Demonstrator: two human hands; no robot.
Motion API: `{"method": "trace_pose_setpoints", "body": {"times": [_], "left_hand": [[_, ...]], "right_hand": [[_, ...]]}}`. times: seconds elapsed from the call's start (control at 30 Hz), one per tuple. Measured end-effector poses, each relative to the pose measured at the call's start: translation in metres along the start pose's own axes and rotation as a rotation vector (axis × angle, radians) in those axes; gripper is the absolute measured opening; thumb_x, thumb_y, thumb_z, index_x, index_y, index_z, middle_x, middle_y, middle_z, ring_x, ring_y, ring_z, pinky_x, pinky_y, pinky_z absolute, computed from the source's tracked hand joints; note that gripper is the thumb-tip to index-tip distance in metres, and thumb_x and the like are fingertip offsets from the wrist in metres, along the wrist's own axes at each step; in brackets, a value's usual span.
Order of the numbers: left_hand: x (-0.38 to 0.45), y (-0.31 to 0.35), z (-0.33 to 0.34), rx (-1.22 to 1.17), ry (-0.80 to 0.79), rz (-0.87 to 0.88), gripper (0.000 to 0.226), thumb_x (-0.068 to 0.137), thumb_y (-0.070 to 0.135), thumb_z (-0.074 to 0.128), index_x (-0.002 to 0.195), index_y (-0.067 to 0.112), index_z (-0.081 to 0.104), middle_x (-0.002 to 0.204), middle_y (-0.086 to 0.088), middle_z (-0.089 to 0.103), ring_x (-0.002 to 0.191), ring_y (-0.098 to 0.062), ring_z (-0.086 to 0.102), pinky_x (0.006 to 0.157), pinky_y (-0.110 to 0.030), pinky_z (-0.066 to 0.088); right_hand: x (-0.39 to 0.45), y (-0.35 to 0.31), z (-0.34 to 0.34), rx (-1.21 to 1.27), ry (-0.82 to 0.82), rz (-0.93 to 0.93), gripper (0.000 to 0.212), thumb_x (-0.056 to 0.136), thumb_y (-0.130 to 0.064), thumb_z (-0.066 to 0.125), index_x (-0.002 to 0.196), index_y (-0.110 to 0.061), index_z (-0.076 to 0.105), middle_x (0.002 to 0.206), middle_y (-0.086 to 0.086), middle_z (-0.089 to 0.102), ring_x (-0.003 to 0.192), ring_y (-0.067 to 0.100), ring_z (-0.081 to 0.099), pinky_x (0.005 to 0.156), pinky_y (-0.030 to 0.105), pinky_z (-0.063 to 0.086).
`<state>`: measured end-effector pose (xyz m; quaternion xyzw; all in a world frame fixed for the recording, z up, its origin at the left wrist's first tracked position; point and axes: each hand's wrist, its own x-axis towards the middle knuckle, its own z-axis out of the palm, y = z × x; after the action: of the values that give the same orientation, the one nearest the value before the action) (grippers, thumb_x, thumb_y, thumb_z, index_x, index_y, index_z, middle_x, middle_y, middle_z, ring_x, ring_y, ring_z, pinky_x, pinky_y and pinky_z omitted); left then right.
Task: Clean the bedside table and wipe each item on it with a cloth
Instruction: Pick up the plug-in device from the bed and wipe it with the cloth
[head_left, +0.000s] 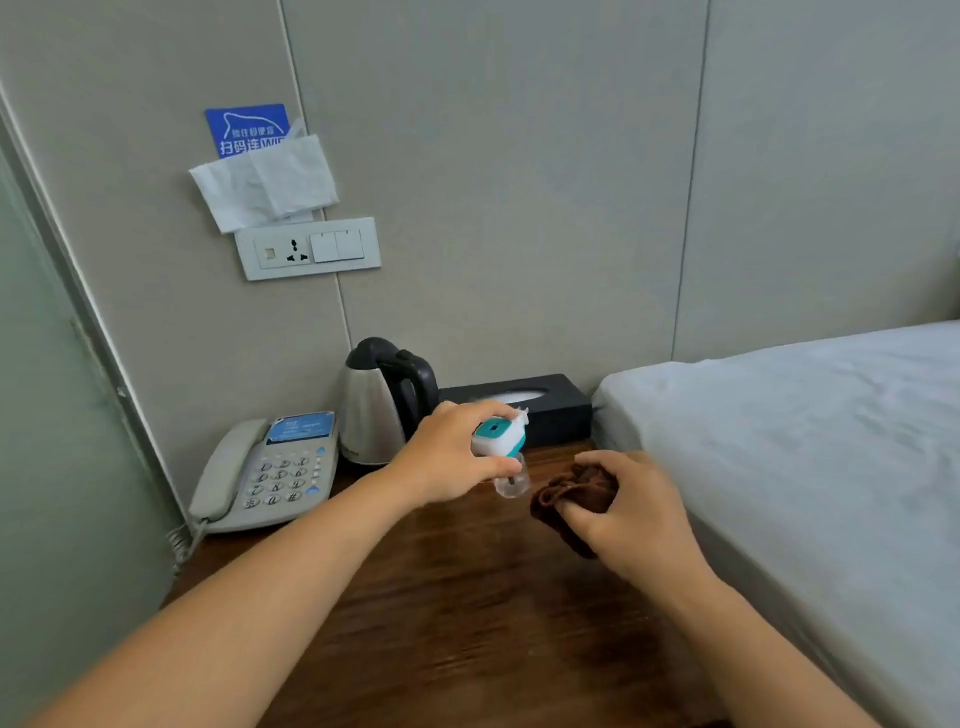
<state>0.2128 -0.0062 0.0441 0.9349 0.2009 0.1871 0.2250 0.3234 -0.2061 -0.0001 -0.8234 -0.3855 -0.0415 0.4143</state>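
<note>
My left hand (452, 457) grips a small white and teal plug-in device (500, 436) with a clear bottle under it, held above the dark wooden bedside table (441, 613). My right hand (631, 512) holds a bunched brown cloth (574, 491) just right of the device, close to it but apart. A grey telephone (265, 475) lies at the table's left. A steel kettle (379, 402) with a black handle stands behind it. A black tissue box (550, 405) sits at the back against the wall.
A bed with a white sheet (805, 457) borders the table on the right. On the wall above are a socket and switch panel (309, 248), a blue sign (247, 130) and white tissues (265, 182) tucked under it. A pale partition (52, 415) stands at left.
</note>
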Motion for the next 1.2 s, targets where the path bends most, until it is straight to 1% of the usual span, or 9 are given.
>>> {"method": "trace_pose_setpoints", "body": {"times": [0.1,0.23,0.47,0.6,0.7,0.8,0.97,1.13,1.2], "left_hand": [[0.029,0.009,0.017,0.101,-0.008,0.018,0.058,0.086,0.052,0.078,0.137,0.055,0.05,0.127,0.004,0.049,0.126,-0.025,0.04,0.107,-0.044,0.036],[0.063,0.015,0.035,0.218,0.024,0.062,0.059,0.088,0.056,0.074,0.141,0.046,0.051,0.135,0.0,0.055,0.132,-0.026,0.038,0.097,-0.038,0.023],[0.095,0.002,0.057,0.308,-0.01,0.022,0.056,0.091,0.056,0.07,0.142,0.044,0.05,0.134,-0.003,0.055,0.12,-0.024,0.039,0.094,-0.039,0.027],[0.101,-0.007,0.069,0.3,-0.026,0.034,0.054,0.095,0.05,0.068,0.145,0.044,0.047,0.143,0.003,0.056,0.132,-0.024,0.038,0.104,-0.044,0.026],[0.098,-0.005,0.067,0.335,-0.036,0.054,0.062,0.094,0.053,0.068,0.15,0.046,0.041,0.155,0.006,0.047,0.139,-0.024,0.033,0.108,-0.046,0.024],[0.085,0.003,0.05,0.324,0.029,0.1,0.065,0.094,0.051,0.067,0.152,0.046,0.038,0.163,0.007,0.035,0.146,-0.025,0.028,0.112,-0.047,0.023],[0.025,0.008,0.004,0.246,0.09,0.13,0.046,0.102,0.037,0.063,0.146,0.036,0.052,0.15,0.011,0.051,0.141,-0.017,0.035,0.115,-0.045,0.031],[-0.057,0.004,-0.024,0.195,-0.003,0.113,0.035,0.102,0.034,0.062,0.136,0.038,0.06,0.127,0.021,0.06,0.117,0.004,0.043,0.094,-0.02,0.039],[-0.087,0.002,-0.032,0.203,-0.027,0.088,0.031,0.101,0.037,0.063,0.132,0.04,0.063,0.125,0.023,0.061,0.114,0.005,0.046,0.092,-0.02,0.042]], "right_hand": [[0.007,0.007,-0.003,0.027,0.021,0.03,0.063,0.074,-0.049,0.088,0.126,-0.033,0.056,0.116,-0.012,0.058,0.103,0.008,0.057,0.085,0.015,0.046],[0.012,0.011,-0.004,0.053,0.035,0.019,0.06,0.071,-0.052,0.088,0.111,-0.037,0.046,0.102,-0.018,0.057,0.092,0.004,0.057,0.072,0.014,0.046],[0.022,0.019,-0.004,0.015,-0.025,0.012,0.052,0.075,-0.047,0.087,0.109,-0.038,0.05,0.105,-0.016,0.058,0.094,0.007,0.057,0.072,0.014,0.047],[0.024,0.024,-0.001,0.018,-0.04,0.051,0.052,0.075,-0.047,0.088,0.111,-0.036,0.052,0.106,-0.014,0.06,0.094,0.008,0.059,0.071,0.013,0.049],[0.025,0.024,0.001,-0.007,-0.047,0.05,0.054,0.074,-0.048,0.087,0.114,-0.034,0.053,0.107,-0.013,0.059,0.095,0.008,0.058,0.067,0.011,0.045],[0.025,0.023,-0.002,-0.014,-0.076,0.047,0.057,0.074,-0.047,0.089,0.117,-0.034,0.053,0.11,-0.013,0.059,0.096,0.009,0.058,0.069,0.01,0.046],[0.022,0.014,-0.006,0.005,-0.164,0.006,0.059,0.071,-0.048,0.091,0.115,-0.034,0.054,0.11,-0.013,0.06,0.095,0.007,0.06,0.068,0.009,0.047],[0.01,-0.003,-0.003,0.039,-0.286,-0.114,0.052,0.078,-0.045,0.086,0.123,-0.03,0.066,0.11,-0.016,0.066,0.097,0.003,0.061,0.076,0.011,0.048],[0.012,0.002,0.001,-0.027,-0.281,-0.136,0.047,0.084,-0.042,0.082,0.127,-0.029,0.068,0.117,-0.012,0.066,0.1,0.005,0.058,0.081,0.014,0.046]]}}
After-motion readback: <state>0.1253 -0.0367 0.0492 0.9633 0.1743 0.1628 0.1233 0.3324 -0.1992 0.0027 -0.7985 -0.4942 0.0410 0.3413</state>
